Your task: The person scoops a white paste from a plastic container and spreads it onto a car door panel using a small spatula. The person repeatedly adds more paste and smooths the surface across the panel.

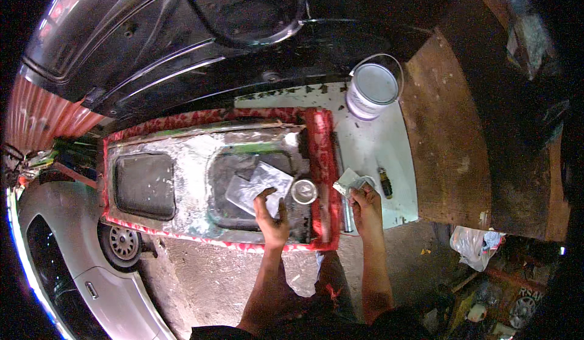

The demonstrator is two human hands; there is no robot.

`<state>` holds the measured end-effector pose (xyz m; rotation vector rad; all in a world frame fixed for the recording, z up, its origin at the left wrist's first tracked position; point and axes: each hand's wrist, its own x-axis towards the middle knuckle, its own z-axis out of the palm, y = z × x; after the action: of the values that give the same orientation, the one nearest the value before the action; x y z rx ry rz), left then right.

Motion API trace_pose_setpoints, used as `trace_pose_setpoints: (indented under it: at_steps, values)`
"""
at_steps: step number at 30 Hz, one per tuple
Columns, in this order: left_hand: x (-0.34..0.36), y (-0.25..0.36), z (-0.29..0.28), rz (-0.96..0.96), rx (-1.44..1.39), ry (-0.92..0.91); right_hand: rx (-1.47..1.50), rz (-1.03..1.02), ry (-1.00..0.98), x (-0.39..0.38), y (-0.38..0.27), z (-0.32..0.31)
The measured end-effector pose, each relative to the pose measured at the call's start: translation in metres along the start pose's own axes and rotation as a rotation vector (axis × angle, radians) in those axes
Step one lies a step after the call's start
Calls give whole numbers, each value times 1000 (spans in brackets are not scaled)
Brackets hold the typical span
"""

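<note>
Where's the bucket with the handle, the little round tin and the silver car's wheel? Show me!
Bucket [373,88]: head view, on its round top.
Little round tin [304,191]: head view, on its top.
Wheel [123,243]: head view, near its center.

Bare hands [273,223], bare forearms [375,273], dark sleeves [404,324]

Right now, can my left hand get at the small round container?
Probably yes: the small round container sits just right of your left hand, and nothing visibly blocks the short gap between them.
</note>
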<state>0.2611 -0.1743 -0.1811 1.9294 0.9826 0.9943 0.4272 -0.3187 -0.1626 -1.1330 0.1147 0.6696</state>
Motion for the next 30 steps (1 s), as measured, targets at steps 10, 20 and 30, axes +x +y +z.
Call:
trace_pose_setpoints:
  at_steps: [10, 20, 30]
  values:
    - [-1, -135, -73, -265, 641, 12, 13, 62, -42, -53, 96, 83]
    - [16, -179, -81, -148, 570, -148, 37, -38, 124, -88, 156, 106]
    - [43, -168, -116, -218, 258, -257, 62, -71, 163, -126, 157, 115]
